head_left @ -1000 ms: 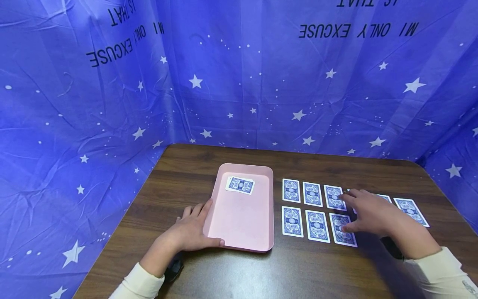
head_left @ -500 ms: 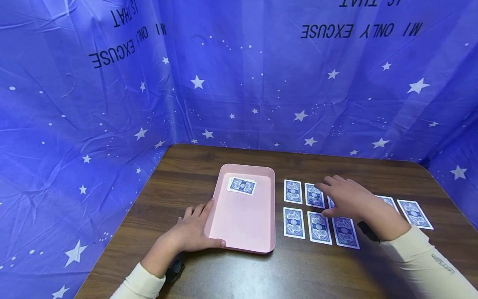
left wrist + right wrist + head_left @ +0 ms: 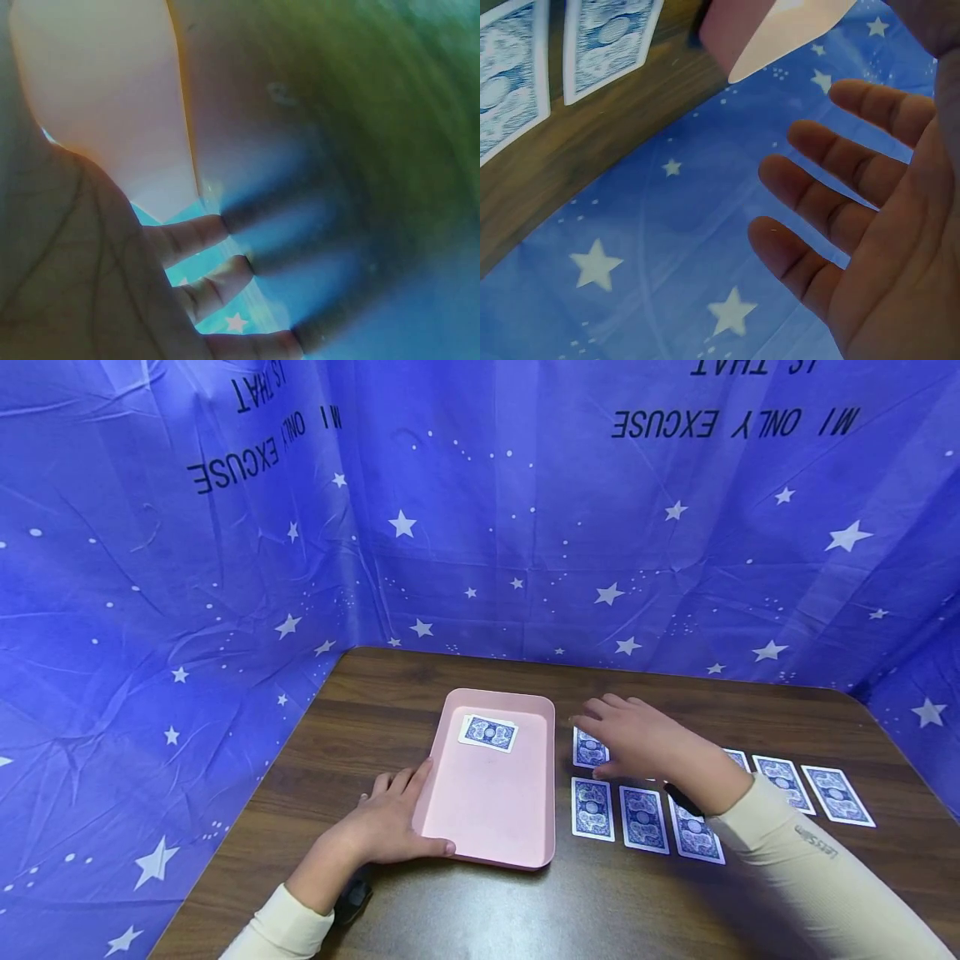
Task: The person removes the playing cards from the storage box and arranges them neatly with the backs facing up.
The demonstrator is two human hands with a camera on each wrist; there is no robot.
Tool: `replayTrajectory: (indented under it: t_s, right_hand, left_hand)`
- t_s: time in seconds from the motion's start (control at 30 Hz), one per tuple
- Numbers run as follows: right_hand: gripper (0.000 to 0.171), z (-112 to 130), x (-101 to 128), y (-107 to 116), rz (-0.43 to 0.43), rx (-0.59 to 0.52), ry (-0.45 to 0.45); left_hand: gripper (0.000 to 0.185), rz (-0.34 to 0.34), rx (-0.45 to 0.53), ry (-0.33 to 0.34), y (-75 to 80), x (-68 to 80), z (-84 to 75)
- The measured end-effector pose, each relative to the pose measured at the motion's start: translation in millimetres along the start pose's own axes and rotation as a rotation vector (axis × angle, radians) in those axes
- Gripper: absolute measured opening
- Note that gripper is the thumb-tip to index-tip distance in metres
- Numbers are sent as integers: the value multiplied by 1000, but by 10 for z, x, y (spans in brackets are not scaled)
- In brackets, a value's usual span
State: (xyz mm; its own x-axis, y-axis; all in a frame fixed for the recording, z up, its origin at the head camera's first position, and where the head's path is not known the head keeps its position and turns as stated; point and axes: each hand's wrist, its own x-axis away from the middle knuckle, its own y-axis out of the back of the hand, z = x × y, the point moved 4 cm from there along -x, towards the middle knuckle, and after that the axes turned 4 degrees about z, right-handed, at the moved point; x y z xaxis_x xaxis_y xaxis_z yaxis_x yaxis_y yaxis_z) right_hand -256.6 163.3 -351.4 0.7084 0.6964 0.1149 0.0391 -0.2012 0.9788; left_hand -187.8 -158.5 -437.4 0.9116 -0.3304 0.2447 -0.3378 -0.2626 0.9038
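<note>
The left hand (image 3: 382,827) grips the near left corner of the pink tray (image 3: 487,802). The right hand (image 3: 637,739), fingers spread and holding nothing, hovers over the face-down playing cards (image 3: 641,818).

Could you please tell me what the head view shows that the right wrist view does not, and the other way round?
Only the head view shows the left hand holding the pink tray's near left corner, the single card lying in it, and the full card rows. Only the right wrist view shows the right hand's palm with its fingers spread, holding nothing. Both show the tray, face-down cards and the table.
</note>
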Motion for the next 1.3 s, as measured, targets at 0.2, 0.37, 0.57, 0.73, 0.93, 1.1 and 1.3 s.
replayTrajectory:
  t_s: [0.2, 0.37, 0.57, 0.73, 0.93, 1.1, 1.3]
  right_hand:
    - [78, 162, -227, 64, 21, 52, 69]
    - [79, 261, -418, 31, 45, 103, 123]
    - [79, 310, -605, 19, 26, 132, 179]
    - [81, 309, -742, 21, 18, 106, 198]
    - [81, 291, -902, -41, 39, 106, 208]
    - [79, 310, -1020, -81, 72, 114, 218]
    - [77, 349, -1179, -102, 78, 104, 265]
  left_hand:
    - [129, -3, -7, -3, 1, -1, 4]
    - [129, -5, -4, -3, 2, 4, 4]
    - [129, -11, -11, -5, 2, 7, 11]
    - [130, -9, -14, -8, 3, 5, 13]
    - [129, -4, -24, -5, 6, 0, 10]
    - [130, -1, -33, -3, 13, 2, 5]
    - [130, -1, -42, 0, 9, -2, 13]
